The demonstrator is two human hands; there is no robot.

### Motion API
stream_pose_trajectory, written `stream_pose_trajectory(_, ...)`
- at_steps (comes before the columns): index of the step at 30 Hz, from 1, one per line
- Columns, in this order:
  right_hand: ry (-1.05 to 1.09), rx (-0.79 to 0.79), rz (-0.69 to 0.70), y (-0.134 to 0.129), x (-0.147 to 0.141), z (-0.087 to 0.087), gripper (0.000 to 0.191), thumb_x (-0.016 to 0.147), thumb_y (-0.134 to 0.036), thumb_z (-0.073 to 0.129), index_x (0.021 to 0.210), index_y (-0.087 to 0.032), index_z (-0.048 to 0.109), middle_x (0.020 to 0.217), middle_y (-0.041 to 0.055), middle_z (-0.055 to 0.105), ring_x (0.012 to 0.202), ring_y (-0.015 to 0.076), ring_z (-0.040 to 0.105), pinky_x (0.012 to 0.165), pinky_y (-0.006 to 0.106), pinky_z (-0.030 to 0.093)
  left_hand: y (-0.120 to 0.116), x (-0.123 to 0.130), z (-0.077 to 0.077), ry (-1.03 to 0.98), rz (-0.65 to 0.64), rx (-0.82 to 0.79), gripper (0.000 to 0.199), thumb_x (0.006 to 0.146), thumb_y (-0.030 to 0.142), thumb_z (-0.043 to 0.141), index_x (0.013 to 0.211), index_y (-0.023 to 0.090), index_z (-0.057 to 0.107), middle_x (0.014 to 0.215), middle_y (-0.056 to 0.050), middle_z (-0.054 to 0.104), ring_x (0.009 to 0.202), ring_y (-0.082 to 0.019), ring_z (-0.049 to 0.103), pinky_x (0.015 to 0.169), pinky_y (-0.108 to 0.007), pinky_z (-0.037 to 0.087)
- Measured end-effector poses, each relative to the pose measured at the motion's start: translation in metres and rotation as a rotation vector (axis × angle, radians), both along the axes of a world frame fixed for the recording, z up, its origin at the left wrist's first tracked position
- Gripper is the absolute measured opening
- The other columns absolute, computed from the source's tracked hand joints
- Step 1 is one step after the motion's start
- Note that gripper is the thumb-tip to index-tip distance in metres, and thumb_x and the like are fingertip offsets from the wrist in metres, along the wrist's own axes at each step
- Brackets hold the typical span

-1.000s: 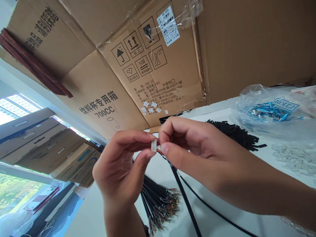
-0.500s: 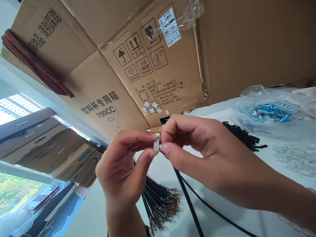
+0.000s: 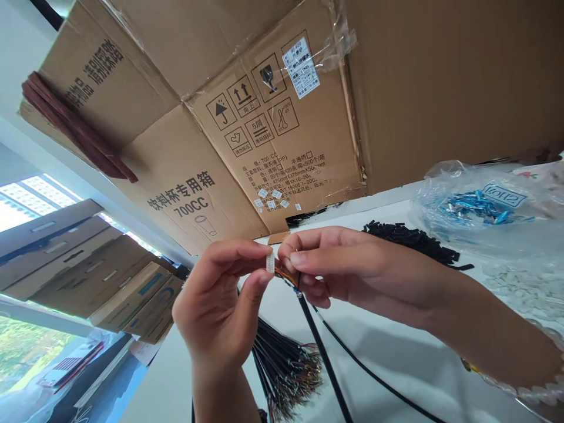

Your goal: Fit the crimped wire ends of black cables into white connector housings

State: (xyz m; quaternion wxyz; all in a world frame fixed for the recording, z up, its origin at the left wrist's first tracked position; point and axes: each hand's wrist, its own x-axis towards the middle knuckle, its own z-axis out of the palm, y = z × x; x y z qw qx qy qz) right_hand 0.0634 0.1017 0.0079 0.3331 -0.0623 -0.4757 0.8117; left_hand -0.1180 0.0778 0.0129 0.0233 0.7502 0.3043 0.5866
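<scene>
While the left hand [image 3: 211, 311] pinches a small white multi-pin connector [image 3: 269, 264] between thumb and forefinger, the right hand's fingertips [image 3: 291, 257] curl together at the thin coloured wires [image 3: 286, 276] just behind it, though whether they grip those wires cannot be told. The connector sits in the narrow space between the two hands, nearer the left hand, its long axis running almost upright in this tilted view, across the line of the wires. Fingers hide most of its faces, and where the wires enter it is too small to make out. A black cable [image 3: 319, 346] leads from the wires across the white table [image 3: 388, 364], beside a bundle of black cables [image 3: 282, 367] with coloured ends. Farther off lie loose black tubing [image 3: 409, 239] and a clear plastic bag [image 3: 480, 205] of blue pieces, below a cardboard carton [image 3: 273, 117].
</scene>
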Motion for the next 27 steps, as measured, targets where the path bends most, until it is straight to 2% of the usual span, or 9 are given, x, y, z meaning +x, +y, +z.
stream_pose_trajectory(4,0.041,-0.125,0.136,0.002,0.000,0.000,0.026,0.083,-0.030,0.076,0.084,-0.013,0.056,0.078,-0.0017,0.044,0.068,0.0063,0.040,0.062,0.016,0.034,-0.002,-0.001,-0.001,-0.014,0.022,-0.033,0.014,0.086,0.028,0.071,0.100,0.030,0.071,0.083,0.000,0.069,0.069,-0.017,0.069,0.057,-0.029,0.061)
stream_pose_trajectory(8,0.043,-0.161,0.159,0.004,-0.001,-0.002,0.024,0.083,-0.028,0.076,0.082,-0.013,0.056,0.079,-0.0016,0.043,0.068,0.0063,0.040,0.062,0.016,0.034,-0.001,0.000,-0.001,-0.009,0.016,-0.036,0.014,0.085,0.024,0.072,0.098,0.029,0.072,0.081,0.000,0.068,0.068,-0.016,0.068,0.056,-0.027,0.059)
stream_pose_trajectory(11,0.031,-0.114,0.091,0.002,-0.003,-0.002,0.024,0.084,-0.029,0.073,0.079,-0.014,0.056,0.080,-0.0012,0.044,0.070,0.0072,0.039,0.064,0.017,0.034,0.000,0.000,-0.001,0.009,0.007,-0.001,0.015,0.086,0.023,0.072,0.100,0.028,0.072,0.083,0.001,0.069,0.070,-0.013,0.067,0.060,-0.022,0.060)
stream_pose_trajectory(17,-0.053,0.032,-0.199,-0.007,-0.007,-0.001,0.026,0.086,-0.032,0.066,0.072,-0.016,0.052,0.076,-0.0018,0.043,0.071,0.0103,0.035,0.066,0.021,0.032,-0.001,0.000,0.000,0.059,-0.020,0.002,0.017,0.088,0.015,0.070,0.103,0.023,0.071,0.088,0.003,0.070,0.078,-0.008,0.067,0.072,-0.013,0.057)
stream_pose_trajectory(22,-0.036,0.082,-0.238,-0.009,-0.009,-0.002,0.014,0.084,-0.023,0.065,0.076,-0.017,0.055,0.077,-0.0031,0.046,0.075,0.0093,0.038,0.069,0.020,0.032,0.000,0.001,0.000,0.054,-0.079,0.005,0.019,0.088,0.012,0.069,0.104,0.022,0.071,0.089,0.002,0.069,0.080,-0.007,0.066,0.074,-0.013,0.056)
stream_pose_trajectory(27,-0.048,0.086,-0.275,-0.012,-0.010,0.003,0.015,0.078,-0.019,0.069,0.073,-0.017,0.055,0.072,-0.0041,0.046,0.070,0.0086,0.038,0.064,0.020,0.031,0.002,0.002,-0.001,0.028,-0.110,-0.004,0.017,0.089,0.013,0.069,0.103,0.022,0.071,0.089,0.001,0.069,0.081,-0.009,0.065,0.075,-0.015,0.056)
